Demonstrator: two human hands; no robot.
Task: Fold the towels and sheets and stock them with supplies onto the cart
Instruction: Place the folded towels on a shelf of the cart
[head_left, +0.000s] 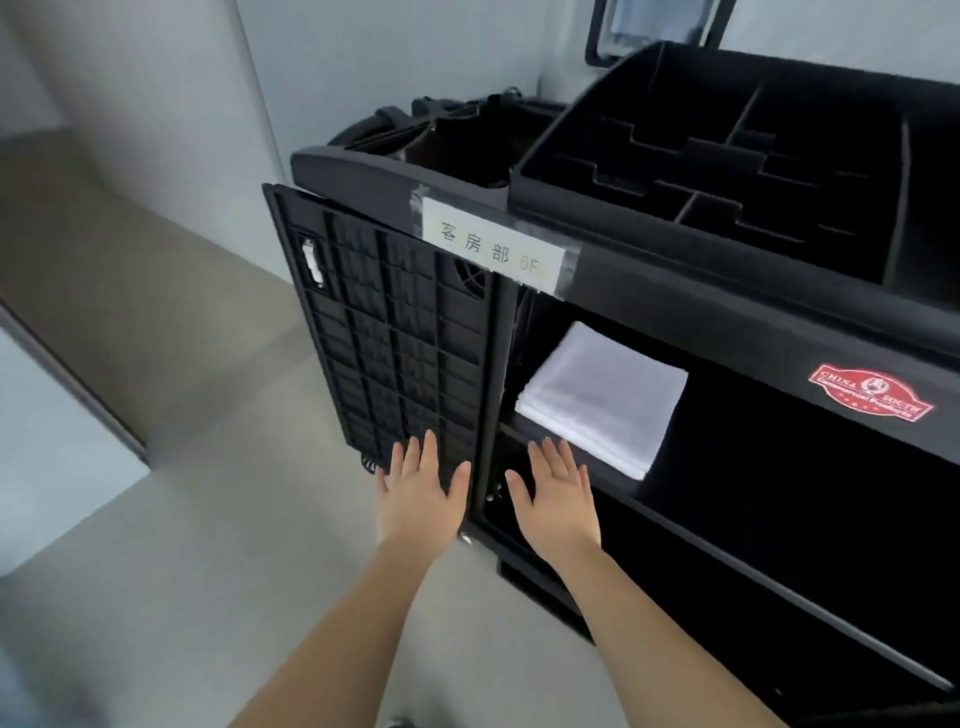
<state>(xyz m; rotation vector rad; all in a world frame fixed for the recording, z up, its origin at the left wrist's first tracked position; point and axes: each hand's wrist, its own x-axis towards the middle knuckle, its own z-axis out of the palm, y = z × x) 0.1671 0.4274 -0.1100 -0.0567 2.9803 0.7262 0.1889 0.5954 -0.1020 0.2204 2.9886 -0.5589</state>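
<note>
One folded towel (597, 395) sits on the cart (727, 322) shelf; seemingly much remains. Both hands, left (421, 493) and right (558, 499), are flat-fingered and empty.

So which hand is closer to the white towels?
Right. The right hand is just below the folded towels by the shelf; the left hand is farther left, before the open door.

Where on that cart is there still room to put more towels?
On the shelf right of the folded white towels, under the top rail, and on the dark shelf below. The top tray is split into small compartments.
</note>
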